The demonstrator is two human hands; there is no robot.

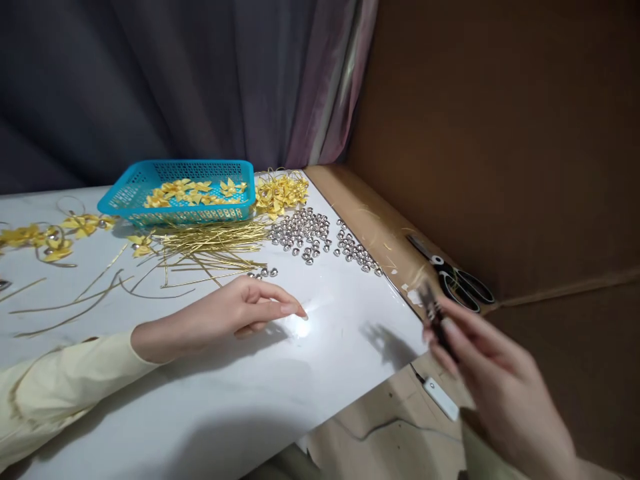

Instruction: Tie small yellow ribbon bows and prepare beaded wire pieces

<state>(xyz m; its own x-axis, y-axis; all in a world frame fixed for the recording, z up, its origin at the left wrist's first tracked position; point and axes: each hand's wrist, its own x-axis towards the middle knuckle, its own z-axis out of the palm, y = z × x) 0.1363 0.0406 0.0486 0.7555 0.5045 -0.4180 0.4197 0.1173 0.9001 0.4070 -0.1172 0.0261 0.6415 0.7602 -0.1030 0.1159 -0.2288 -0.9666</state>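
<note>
My left hand [255, 308] reaches over the white table, thumb and forefinger pressed together. Whatever may be in that pinch is too small to make out. Just behind it lie a few silver beads [265, 273] and a bundle of gold wires [215, 239]. Off the table's right edge, my right hand [493, 373] is closed around small dark pliers [434, 317], blurred by motion, their jaws pointing up and left. A larger heap of silver heart-shaped beads [305, 230] spreads beyond my left hand.
A blue basket [175, 215] holds yellow ribbon flowers [193, 191]; more yellow flowers [283, 193] are piled beside it, and flowers on wires [57, 243] lie at left. Black-handled scissors [457, 283] rest against the brown panel [500, 133]. A white power strip [440, 398] is below.
</note>
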